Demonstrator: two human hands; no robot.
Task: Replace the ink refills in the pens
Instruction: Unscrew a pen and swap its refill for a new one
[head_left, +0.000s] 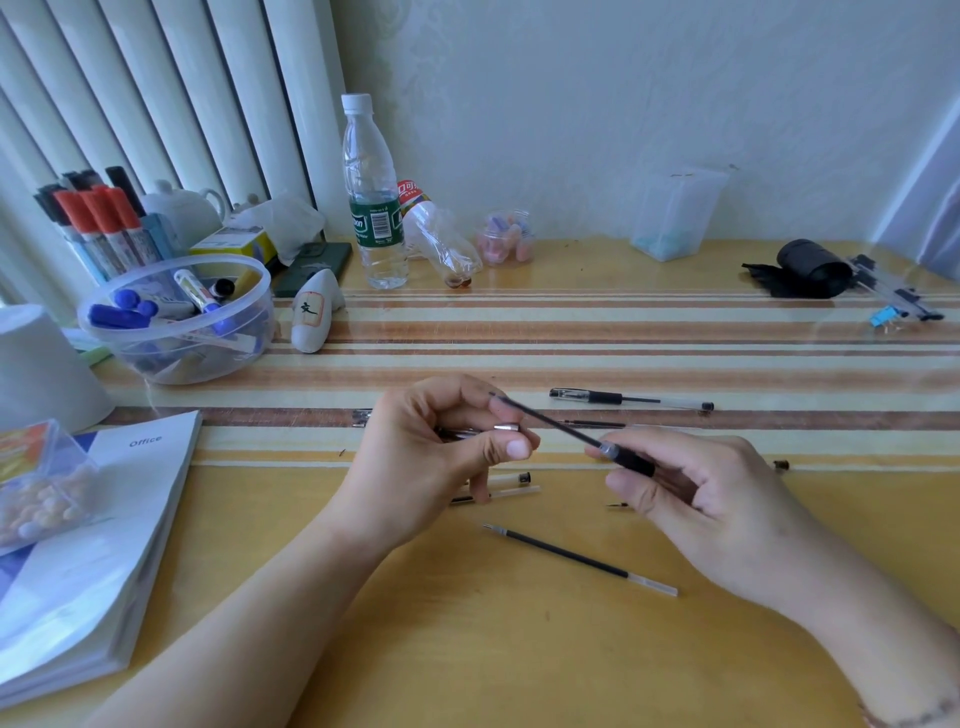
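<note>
My right hand (691, 493) grips a pen barrel (631, 461) by its black grip, and a dark ink refill (545, 422) sticks out of it up and to the left. My left hand (441, 457) pinches that refill's tip between finger and thumb and also holds a small metal pen tip piece (506, 427). A loose refill (579, 558) lies on the table below both hands. A whole pen (631, 399) rests beyond them. More pen parts (511, 486) lie under my left hand, partly hidden.
A tub of markers (179, 317) and a book (93, 551) with a plastic box (41, 483) on it sit at the left. Two bottles (374, 192) stand at the back. A black roll (808, 267) and bundled pens (896, 296) lie far right.
</note>
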